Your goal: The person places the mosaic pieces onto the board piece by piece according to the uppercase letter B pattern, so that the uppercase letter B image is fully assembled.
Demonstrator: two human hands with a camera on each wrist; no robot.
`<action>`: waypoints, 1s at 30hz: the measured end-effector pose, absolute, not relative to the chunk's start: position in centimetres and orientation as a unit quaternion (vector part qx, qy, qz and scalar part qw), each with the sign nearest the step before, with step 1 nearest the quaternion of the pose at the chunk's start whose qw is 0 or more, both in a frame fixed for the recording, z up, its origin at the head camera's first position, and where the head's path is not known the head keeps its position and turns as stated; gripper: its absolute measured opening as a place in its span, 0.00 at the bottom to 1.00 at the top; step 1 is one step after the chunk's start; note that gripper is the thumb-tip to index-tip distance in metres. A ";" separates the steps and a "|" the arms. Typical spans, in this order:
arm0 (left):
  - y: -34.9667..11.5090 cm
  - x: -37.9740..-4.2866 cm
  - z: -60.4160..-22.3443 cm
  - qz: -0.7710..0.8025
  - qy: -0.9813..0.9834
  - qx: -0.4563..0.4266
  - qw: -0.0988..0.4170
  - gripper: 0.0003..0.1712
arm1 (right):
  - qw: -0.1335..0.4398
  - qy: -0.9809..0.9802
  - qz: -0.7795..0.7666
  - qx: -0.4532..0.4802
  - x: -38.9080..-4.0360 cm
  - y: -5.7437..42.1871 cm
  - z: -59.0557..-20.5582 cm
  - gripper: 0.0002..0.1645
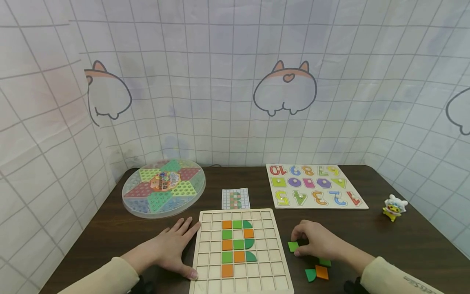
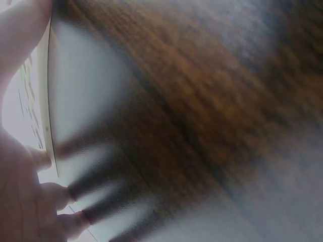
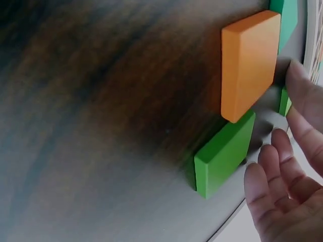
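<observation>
A pale wooden grid board (image 1: 209, 271) lies in front of me, with orange squares, green squares and dark green quarter-round tiles in its middle columns. My left hand (image 1: 170, 247) is spread flat at the board's left edge, thumb and index fingertip touching it. Right of the board, my right hand (image 1: 317, 241) pinches a light green square tile (image 1: 293, 246) between thumb and index finger, at table level. In the right wrist view the other fingers curl loosely. Beneath that hand lie another green square (image 3: 224, 156), an orange square (image 3: 250, 65) and a teal quarter-round tile (image 1: 310, 275).
Behind the board lies a small pattern card (image 1: 236, 199). A round Chinese checkers board (image 1: 163, 188) is at the back left, a number puzzle board (image 1: 315, 188) at the back right. A small toy figure (image 1: 394, 207) stands at the far right. A gridded curtain (image 1: 220, 90) surrounds the table.
</observation>
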State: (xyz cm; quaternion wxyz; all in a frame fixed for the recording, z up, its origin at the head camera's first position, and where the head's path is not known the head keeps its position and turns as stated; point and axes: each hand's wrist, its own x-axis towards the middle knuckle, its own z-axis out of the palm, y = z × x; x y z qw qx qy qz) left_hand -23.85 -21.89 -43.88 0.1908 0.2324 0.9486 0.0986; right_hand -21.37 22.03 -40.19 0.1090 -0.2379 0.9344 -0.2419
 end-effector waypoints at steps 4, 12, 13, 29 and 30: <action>-21.9 -23.8 -43.8 0.101 0.948 0.233 0.191 0.81 | 0.101 0.936 -0.248 -0.228 -21.2 21.9 -40.3 0.12; -22.0 -24.0 -44.2 0.098 0.948 0.232 0.193 0.82 | 0.055 0.931 -0.303 -0.194 -20.4 20.4 -39.8 0.12; -22.1 -24.0 -44.2 0.098 0.948 0.233 0.192 0.82 | 0.054 0.927 -0.317 -0.192 -20.3 19.9 -39.7 0.12; -22.1 -24.0 -44.3 0.097 0.947 0.237 0.192 0.81 | 0.175 0.841 -0.447 -0.249 -16.7 10.7 -39.3 0.09; -22.1 -24.0 -44.2 0.097 0.947 0.239 0.192 0.81 | 0.181 0.837 -0.450 -0.251 -16.5 10.4 -39.4 0.09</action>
